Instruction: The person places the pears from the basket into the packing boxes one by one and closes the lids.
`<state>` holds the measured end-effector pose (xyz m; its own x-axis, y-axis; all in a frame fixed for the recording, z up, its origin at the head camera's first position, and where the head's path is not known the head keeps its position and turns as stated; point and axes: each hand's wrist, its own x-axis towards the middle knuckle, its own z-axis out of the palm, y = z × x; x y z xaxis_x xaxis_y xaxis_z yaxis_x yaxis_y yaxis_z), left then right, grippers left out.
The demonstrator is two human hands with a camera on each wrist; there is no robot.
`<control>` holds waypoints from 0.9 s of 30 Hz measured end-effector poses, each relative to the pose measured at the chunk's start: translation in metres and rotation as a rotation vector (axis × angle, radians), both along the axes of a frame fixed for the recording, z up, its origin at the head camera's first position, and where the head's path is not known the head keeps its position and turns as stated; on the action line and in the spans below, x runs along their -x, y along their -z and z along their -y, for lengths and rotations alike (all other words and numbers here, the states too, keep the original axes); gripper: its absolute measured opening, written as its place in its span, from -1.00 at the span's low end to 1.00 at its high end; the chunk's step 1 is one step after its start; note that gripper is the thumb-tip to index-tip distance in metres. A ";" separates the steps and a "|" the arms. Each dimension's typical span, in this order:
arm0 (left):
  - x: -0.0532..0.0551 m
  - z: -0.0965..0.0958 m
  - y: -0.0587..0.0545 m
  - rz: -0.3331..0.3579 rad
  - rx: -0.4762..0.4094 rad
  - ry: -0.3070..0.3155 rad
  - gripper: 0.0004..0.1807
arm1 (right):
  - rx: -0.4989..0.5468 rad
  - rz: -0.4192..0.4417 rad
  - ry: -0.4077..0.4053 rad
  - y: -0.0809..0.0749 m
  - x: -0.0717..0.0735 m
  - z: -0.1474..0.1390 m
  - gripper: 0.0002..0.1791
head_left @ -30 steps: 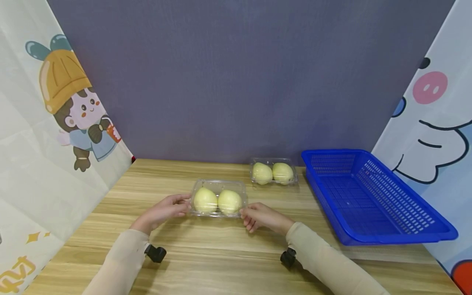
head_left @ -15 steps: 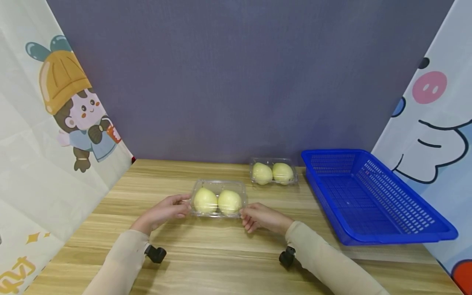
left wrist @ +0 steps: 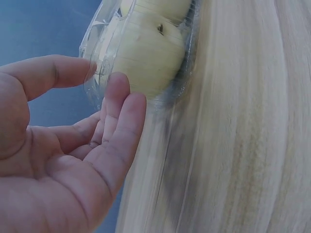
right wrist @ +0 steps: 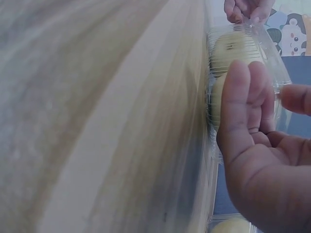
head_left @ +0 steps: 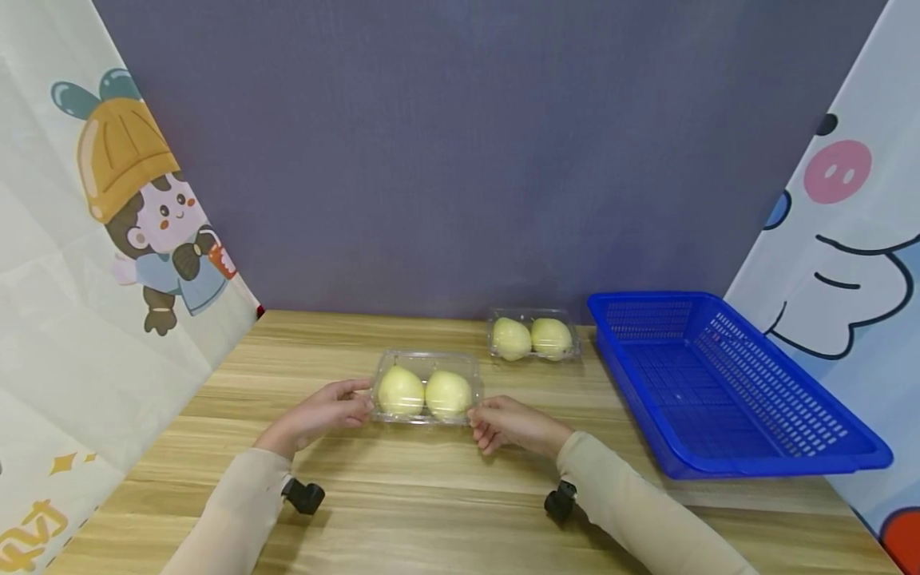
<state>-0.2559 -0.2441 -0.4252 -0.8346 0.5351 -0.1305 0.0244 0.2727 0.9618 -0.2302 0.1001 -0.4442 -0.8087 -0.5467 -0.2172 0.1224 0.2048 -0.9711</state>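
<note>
A clear plastic clamshell box (head_left: 427, 359) sits on the wooden table (head_left: 402, 503), with two pale yellow pears (head_left: 400, 391) inside. At its left end, my left hand (head_left: 319, 414) holds the edge between thumb and fingers. My right hand (head_left: 517, 423) pinches the near right corner, its other fingers curled below. In the left wrist view the left hand (left wrist: 73, 141) has a fingertip against the plastic rim. The right wrist view shows the right hand (right wrist: 262, 145) partly covering the box (right wrist: 272, 53); the exact contact is hidden.
Farther back stands a second clear box (head_left: 533, 313), also holding two pears (head_left: 552, 337). A blue plastic basket (head_left: 726, 459) with slotted sides stands at the right of the table. Behind the table rises a grey-blue panel (head_left: 460, 160).
</note>
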 end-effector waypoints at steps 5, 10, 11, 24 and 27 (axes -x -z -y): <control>0.001 0.001 0.001 0.019 -0.022 -0.003 -0.26 | 0.002 -0.001 -0.008 -0.002 -0.002 0.000 -0.72; 0.000 0.000 0.001 0.035 -0.034 -0.006 -0.26 | -0.003 -0.005 -0.007 -0.003 -0.002 0.000 -0.71; 0.000 0.000 0.000 0.035 -0.036 -0.005 -0.26 | -0.005 -0.006 -0.007 -0.002 -0.002 -0.001 -0.70; -0.001 -0.002 -0.001 0.056 -0.032 -0.042 -0.26 | -0.005 -0.003 -0.011 -0.002 -0.001 -0.001 -0.69; 0.000 -0.003 -0.001 0.058 -0.037 -0.045 -0.25 | -0.003 0.001 -0.013 -0.001 0.000 -0.001 -0.70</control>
<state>-0.2554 -0.2415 -0.4237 -0.8496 0.5026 -0.1603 -0.0432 0.2365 0.9707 -0.2298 0.1007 -0.4429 -0.8016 -0.5562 -0.2195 0.1208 0.2088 -0.9705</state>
